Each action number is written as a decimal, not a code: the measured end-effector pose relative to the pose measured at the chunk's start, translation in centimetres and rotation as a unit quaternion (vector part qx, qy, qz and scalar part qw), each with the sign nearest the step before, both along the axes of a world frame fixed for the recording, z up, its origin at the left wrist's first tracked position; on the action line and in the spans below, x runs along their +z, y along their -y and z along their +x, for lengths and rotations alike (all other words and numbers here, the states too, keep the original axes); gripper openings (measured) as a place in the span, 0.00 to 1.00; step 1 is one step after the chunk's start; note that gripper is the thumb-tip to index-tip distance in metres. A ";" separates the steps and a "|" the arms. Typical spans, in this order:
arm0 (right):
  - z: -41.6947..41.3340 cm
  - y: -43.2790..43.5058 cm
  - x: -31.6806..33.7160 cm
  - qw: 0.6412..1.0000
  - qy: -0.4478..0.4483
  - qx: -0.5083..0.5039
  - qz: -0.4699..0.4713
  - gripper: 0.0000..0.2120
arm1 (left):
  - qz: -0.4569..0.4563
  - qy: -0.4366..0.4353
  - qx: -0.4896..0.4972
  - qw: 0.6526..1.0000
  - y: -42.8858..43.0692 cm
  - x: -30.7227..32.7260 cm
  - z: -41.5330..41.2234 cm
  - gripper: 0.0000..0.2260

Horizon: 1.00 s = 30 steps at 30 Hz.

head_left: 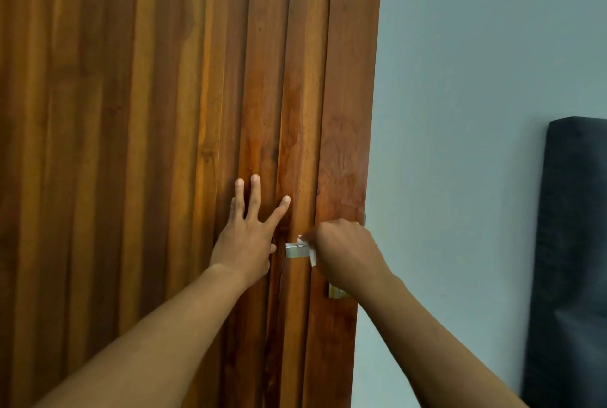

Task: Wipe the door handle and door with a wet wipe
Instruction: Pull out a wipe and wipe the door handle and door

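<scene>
Wooden door [147,144] with vertical grooves fills the left and centre of the view, its edge to the right against a pale wall [476,79]. Left hand [248,236] lies flat on the door, palm down, fingers spread apart and pointing up, holding nothing; it sits just left of the door handle [295,250]. Handle is a silver bar, only its left end shows. Right hand [345,250] is closed around the rest of the handle, clamped on a white wet wipe [310,251]. Wipe is pinched between that hand and the handle; a crumpled bit pokes out at the hand's left side, over the bar. Wood above the handle looks damp and streaky. Small brass plate [336,291] on the door edge just below the right wrist. Dark padded panel [571,243] at far right against the wall.
</scene>
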State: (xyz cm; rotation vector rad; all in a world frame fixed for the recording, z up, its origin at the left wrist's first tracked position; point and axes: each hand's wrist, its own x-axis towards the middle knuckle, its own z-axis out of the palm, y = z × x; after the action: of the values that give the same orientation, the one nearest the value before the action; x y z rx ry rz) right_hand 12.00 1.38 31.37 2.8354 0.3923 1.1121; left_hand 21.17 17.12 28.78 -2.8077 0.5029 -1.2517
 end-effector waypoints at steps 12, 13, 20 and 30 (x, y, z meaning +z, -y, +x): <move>0.4 2.1 -0.4 0.995 -0.005 0.040 -0.092 0.17 | -0.014 -0.017 -0.012 1.000 -0.2 0.1 0.0 0.44; 0.2 2.8 -0.2 0.995 -0.002 0.038 -0.092 0.17 | -0.011 -0.018 -0.014 1.000 -0.1 0.1 0.1 0.44; -0.4 6.2 1.1 0.997 -0.040 0.021 -0.059 0.15 | 0.001 -0.017 -0.014 1.000 -0.1 -0.1 -0.2 0.43; 3.2 7.7 3.6 0.994 -0.094 -0.033 0.053 0.03 | 0.002 -0.012 -0.012 1.000 -0.2 0.1 -0.1 0.44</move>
State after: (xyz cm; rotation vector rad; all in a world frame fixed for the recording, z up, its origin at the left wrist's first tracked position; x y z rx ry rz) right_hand 15.18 -6.36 35.00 3.0322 0.2549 0.8823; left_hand 21.10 17.34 28.91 -2.8240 0.5412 -1.2208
